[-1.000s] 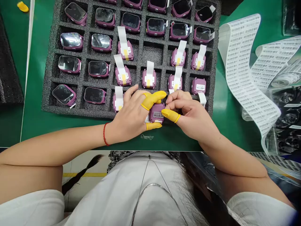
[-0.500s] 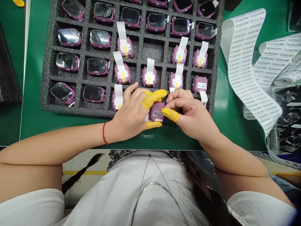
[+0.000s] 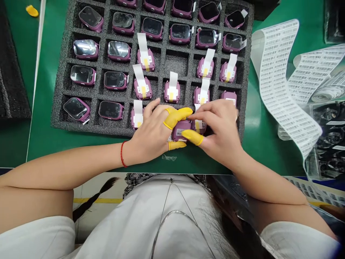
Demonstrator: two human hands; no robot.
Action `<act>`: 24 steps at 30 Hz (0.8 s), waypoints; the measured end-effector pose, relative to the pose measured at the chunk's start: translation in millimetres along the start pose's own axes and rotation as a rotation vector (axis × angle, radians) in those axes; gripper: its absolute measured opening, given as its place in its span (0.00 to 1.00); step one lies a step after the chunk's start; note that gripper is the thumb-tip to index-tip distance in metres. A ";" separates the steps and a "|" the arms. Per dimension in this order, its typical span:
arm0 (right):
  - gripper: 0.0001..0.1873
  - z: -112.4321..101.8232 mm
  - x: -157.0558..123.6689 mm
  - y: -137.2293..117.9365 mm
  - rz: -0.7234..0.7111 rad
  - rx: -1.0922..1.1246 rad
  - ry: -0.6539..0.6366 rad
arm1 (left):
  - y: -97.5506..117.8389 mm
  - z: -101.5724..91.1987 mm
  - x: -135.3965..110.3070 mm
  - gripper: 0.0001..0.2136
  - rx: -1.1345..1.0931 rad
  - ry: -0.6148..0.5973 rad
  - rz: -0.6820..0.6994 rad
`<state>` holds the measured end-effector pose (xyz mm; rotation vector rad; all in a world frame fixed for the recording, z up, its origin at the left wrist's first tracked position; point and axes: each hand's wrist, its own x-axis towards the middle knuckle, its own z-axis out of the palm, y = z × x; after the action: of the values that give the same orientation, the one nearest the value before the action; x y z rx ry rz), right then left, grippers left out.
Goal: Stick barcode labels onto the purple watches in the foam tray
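Note:
A purple smartwatch body (image 3: 180,131) is back side up at the front edge of the foam tray (image 3: 113,133), with a white printed label on its back. My left hand (image 3: 153,127) grips it between finger and thumb, both in yellow finger cots. My right hand (image 3: 222,127) is at the watch's right side, its cotted thumb over the label and its fingertips at the upper edge. Whether those fingers pinch anything small is hidden. Just right of the held watch, another purple watch (image 3: 198,126) lies in the tray with a strip of tape on it.
Several watches fill the tray, some screen up, others back up with white strips. A long barcode label sheet (image 3: 277,64) curls at the right, beside a clear bag of black parts (image 3: 332,140). A crumpled clear film scrap (image 3: 169,157) lies near the table edge.
The tray appears slightly lower and further right at its left side. My right hand has turned, its fingers now straighter along the watch's upper edge. My left hand keeps its grip.

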<state>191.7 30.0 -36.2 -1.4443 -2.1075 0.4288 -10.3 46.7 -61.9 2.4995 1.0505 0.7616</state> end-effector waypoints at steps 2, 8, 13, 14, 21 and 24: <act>0.19 7.2 0.4 1.5 0.011 0.024 -0.068 | -0.1 0.8 -0.4 0.29 0.015 0.023 0.012; 0.20 13.9 5.5 5.3 0.087 0.120 -0.087 | -4.9 -18.8 8.1 0.40 -0.018 -0.246 0.094; 0.20 11.5 7.9 7.6 0.113 0.194 -0.077 | -9.1 -35.3 15.1 0.35 -0.068 -0.461 0.141; 0.19 11.4 7.8 7.9 0.118 0.203 -0.077 | -8.6 -34.8 15.3 0.34 -0.064 -0.449 0.127; 0.15 9.8 7.6 6.3 0.146 0.238 -0.089 | -0.8 -18.8 14.5 0.28 0.025 -0.301 0.024; 0.17 5.7 8.3 4.6 0.183 0.313 -0.081 | 3.5 -17.0 11.9 0.26 -0.004 -0.255 -0.003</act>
<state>189.5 39.6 -41.2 -1.4553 -1.8715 0.8598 -11.4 54.5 -42.3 2.5076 0.9601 0.4282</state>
